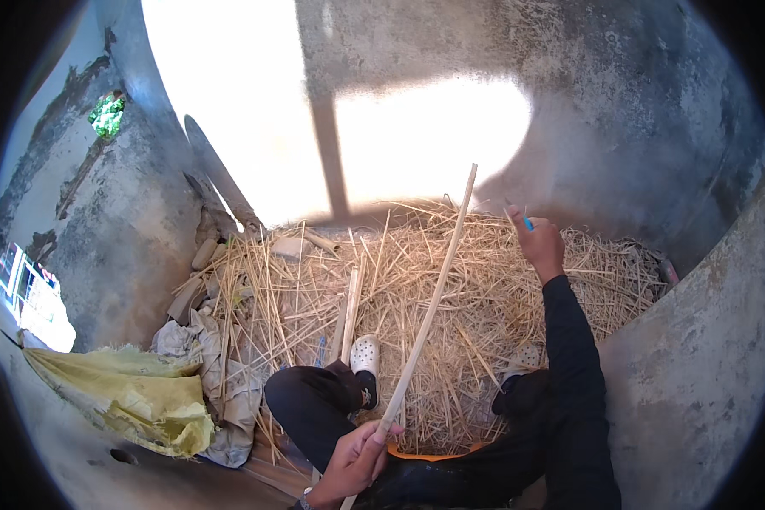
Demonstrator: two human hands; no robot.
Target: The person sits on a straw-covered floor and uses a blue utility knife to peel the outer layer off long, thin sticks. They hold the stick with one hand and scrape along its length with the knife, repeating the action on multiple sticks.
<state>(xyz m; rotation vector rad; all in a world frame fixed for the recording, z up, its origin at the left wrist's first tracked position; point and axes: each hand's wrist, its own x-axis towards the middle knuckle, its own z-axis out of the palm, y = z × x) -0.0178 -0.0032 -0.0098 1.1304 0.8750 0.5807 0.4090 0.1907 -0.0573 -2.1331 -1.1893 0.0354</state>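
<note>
My left hand (354,460), low in the middle, is closed round a long, pale wooden strip (440,285). The strip slants up and away to the right, its far end standing out before the sunlit wall. Out to the right, my stretched arm ends in my right hand (542,246), closed on a small tool with a bright blue handle (529,223). A thin dark tip shows by the fingers, too small to tell whether it is a blade. The two hands are well apart, and the tool does not touch the strip.
Straw and thin shavings (450,340) cover the floor around my pale clogs (365,354). More wooden strips (351,310) lean by my left leg. At left lie a yellow cloth sack (144,395) and greyish sacking (238,391). Concrete walls (612,127) close in behind and beside me.
</note>
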